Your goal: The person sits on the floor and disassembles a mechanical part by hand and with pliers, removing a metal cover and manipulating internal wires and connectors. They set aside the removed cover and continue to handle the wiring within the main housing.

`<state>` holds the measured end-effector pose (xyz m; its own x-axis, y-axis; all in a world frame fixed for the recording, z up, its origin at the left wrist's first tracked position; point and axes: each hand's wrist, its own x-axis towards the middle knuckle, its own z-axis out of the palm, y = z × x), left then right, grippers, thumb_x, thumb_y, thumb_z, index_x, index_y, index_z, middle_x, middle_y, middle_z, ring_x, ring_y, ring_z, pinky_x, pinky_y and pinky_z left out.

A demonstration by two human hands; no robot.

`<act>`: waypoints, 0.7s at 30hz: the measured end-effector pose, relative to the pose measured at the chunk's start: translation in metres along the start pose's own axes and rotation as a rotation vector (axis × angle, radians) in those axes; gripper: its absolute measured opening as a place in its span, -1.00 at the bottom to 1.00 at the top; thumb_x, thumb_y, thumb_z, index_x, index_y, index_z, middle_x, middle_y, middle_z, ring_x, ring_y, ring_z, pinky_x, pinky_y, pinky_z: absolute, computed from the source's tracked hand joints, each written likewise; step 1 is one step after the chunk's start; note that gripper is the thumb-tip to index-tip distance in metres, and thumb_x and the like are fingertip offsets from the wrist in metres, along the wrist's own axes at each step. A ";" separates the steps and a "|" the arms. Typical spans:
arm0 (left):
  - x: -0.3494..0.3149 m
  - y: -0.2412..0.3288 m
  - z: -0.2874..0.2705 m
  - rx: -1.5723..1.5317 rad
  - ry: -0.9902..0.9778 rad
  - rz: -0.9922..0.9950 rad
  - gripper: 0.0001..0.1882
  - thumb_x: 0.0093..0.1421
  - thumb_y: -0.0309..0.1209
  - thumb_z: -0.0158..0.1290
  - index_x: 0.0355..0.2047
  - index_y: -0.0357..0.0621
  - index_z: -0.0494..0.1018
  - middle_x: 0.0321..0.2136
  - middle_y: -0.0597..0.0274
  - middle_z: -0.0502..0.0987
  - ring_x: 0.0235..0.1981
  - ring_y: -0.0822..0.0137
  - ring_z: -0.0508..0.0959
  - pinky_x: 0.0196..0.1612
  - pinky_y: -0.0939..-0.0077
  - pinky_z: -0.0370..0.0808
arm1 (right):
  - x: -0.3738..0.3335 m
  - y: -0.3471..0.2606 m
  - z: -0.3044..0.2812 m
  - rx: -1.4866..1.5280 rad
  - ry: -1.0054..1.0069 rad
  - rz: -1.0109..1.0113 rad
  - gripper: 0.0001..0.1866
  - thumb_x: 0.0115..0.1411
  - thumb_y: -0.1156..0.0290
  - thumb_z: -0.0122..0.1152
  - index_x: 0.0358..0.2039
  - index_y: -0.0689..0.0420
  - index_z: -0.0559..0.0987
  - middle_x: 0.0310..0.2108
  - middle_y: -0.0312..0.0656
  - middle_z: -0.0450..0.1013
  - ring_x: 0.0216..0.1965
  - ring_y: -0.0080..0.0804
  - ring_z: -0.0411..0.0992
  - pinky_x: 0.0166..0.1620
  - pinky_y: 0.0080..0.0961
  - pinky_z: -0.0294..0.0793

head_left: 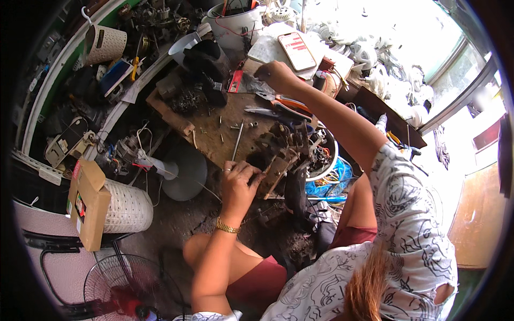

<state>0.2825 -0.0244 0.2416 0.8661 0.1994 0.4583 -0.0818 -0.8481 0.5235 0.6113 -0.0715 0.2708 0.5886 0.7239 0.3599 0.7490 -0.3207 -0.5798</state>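
My left hand, with a ring and a gold bracelet, is curled at the near edge of the wooden bench. A thin metal rod runs up from its fingers; whether they grip it is unclear. Right beside its fingertips stands a dark, greasy metal part. My right arm stretches to the far side of the bench. There my right hand is closed above a clear plastic bag, close to a phone with a lit screen. Whatever its fingers hold is hidden.
Orange-handled pliers and small screws lie on the bench. A white bucket of scrap parts stands to the right. On the left are a cardboard box, a white woven basket and a fan.
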 end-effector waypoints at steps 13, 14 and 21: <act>-0.001 -0.003 -0.003 -0.063 -0.013 -0.024 -0.84 -0.07 -0.47 0.30 -0.44 -0.14 0.58 -0.40 0.22 0.56 -0.22 0.09 0.43 -0.15 0.22 0.39 | 0.053 0.042 0.056 -0.369 -0.236 0.408 -0.77 0.10 0.41 0.15 -0.26 0.19 0.66 -0.13 0.02 0.57 -0.07 -0.05 0.55 -0.06 -0.18 0.56; -0.002 -0.005 -0.004 -0.060 -0.021 -0.033 -0.84 -0.08 -0.47 0.30 -0.44 -0.14 0.58 -0.40 0.22 0.56 -0.22 0.08 0.43 -0.16 0.21 0.39 | 0.056 0.039 0.059 -0.367 -0.241 0.403 -0.77 0.10 0.41 0.15 -0.26 0.19 0.66 -0.13 0.02 0.57 -0.07 -0.05 0.55 -0.06 -0.18 0.56; -0.003 -0.006 -0.001 -0.051 -0.014 -0.020 -0.84 -0.08 -0.47 0.30 -0.43 -0.13 0.58 -0.40 0.22 0.56 -0.22 0.08 0.42 -0.16 0.21 0.39 | 0.072 0.049 0.056 -0.350 -0.253 0.544 -0.68 0.07 0.41 0.19 -0.14 0.15 0.65 -0.09 -0.04 0.57 -0.01 -0.08 0.54 -0.03 -0.16 0.54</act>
<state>0.2802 -0.0195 0.2383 0.8746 0.2088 0.4376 -0.0891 -0.8180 0.5683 0.6732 -0.0004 0.2277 0.8512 0.5109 -0.1206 0.4468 -0.8258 -0.3442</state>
